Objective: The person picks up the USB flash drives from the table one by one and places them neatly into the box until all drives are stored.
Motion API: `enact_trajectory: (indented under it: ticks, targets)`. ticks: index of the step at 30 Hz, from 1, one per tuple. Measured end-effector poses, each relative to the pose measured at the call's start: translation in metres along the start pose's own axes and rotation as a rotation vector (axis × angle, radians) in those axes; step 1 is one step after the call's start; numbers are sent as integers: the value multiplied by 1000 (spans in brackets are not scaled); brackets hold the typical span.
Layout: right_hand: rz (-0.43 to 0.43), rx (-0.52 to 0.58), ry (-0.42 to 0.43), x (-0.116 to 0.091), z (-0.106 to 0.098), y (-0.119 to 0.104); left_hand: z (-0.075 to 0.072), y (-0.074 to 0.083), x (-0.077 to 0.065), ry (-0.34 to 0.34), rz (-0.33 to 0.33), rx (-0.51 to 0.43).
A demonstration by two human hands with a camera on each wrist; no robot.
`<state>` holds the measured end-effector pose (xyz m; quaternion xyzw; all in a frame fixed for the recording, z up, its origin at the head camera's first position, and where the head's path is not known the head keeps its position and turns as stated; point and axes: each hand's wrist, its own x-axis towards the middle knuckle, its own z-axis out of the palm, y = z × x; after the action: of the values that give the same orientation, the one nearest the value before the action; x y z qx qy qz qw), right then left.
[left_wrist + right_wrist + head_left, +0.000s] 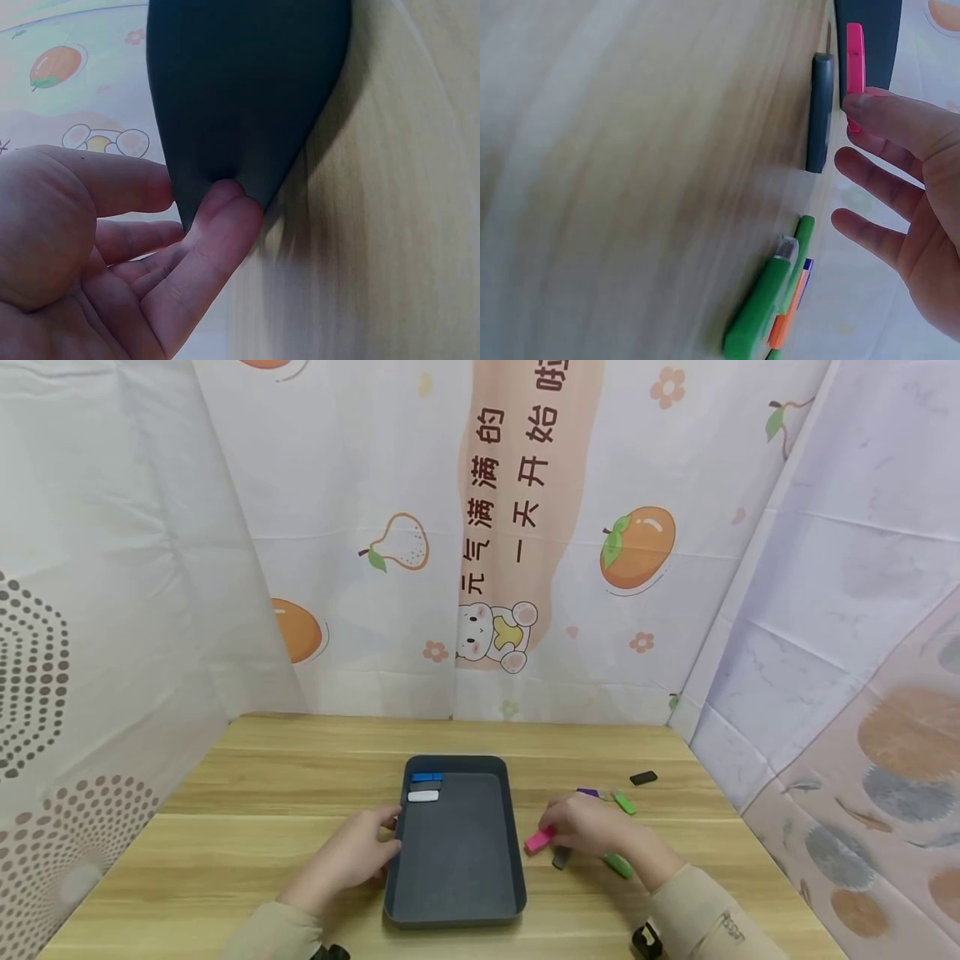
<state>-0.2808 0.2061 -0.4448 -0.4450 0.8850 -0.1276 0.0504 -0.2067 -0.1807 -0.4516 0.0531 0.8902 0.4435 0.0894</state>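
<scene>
My right hand [588, 822] pinches a pink USB stick [539, 840] between thumb and fingertips, just right of the dark grey tray [457, 920]. In the right wrist view, the pink stick [856, 56] points away from the thumb, and the other fingers are spread and hold nothing. Relaxed fingers of my left hand [356, 852] touch the tray's left side; the left wrist view has the fingertips [225, 199] against its outer wall. Inside the tray, at the far left corner, a blue stick [427, 777], a grey one [427, 786] and a white one [423, 796] lie in a row.
Around my right hand lie a dark grey stick [561, 857], green sticks [624, 802] [618, 865], a purple one [588, 792] and a black one [643, 777]. An orange stick [780, 330] shows beside the green ones. Printed curtains [375, 635] close off the table's back and sides.
</scene>
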Motion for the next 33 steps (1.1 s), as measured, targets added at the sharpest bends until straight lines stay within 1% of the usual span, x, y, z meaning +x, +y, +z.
enact_trajectory:
  ticks: [4, 6, 12, 21, 28, 33]
  targets:
    - [56, 13, 17, -2, -5, -1, 0, 0, 0, 1, 2, 2]
    - [64, 33, 28, -3, -7, -1, 0, 1, 0, 2, -1, 5]
    - [38, 57, 75, -6, -13, 1, 0, 1, 1, 10, 6, 8]
    - [-3, 70, 107, -11, -24, 5, 0, 2, 1, 9, 10, 10]
    - [25, 65, 133, -13, -31, 5, 0, 2, 1, 12, 13, 18]
    - [26, 60, 159, -12, -34, 6, 1, 1, 0, 9, 8, 17]
